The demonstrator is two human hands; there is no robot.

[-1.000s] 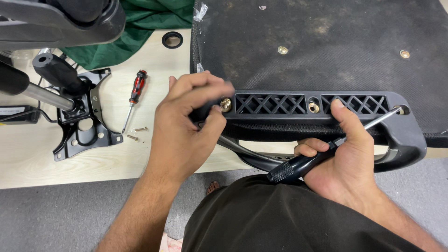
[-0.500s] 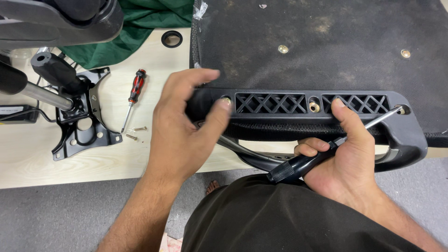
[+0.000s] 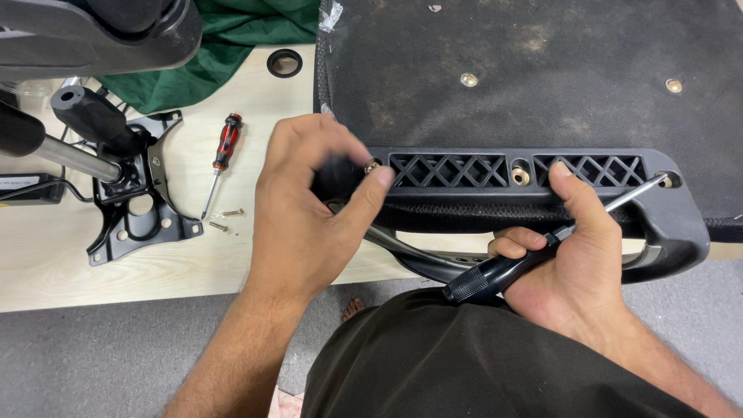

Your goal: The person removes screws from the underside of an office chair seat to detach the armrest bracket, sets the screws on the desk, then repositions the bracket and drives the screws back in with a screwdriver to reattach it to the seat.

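A black plastic armrest bracket [image 3: 495, 174] with lattice openings lies against the dark underside of a chair seat [image 3: 542, 70]. My left hand [image 3: 309, 209] pinches a brass-coloured screw [image 3: 372, 166] at the bracket's left hole, thumb and fingertips closed on it. My right hand [image 3: 573, 255] grips the black handle of a screwdriver [image 3: 503, 271]; its metal shaft points up and right, with the tip at the bracket's right-end hole [image 3: 667, 180]. My right thumb rests on the bracket. A second screw [image 3: 521, 176] sits in the middle hole.
On the light wooden table [image 3: 46, 255] lie a black metal chair mechanism plate [image 3: 139, 209] with a gas cylinder [image 3: 70, 159], a red-and-black screwdriver [image 3: 220, 159] and two loose screws [image 3: 224, 219]. Green cloth [image 3: 232, 39] and a black ring [image 3: 284, 63] lie farther back.
My left hand has shifted its fingers on the screw at the bracket's left hole, turning from a flat grip to a pinch. The right hand and its screwdriver have stayed put.
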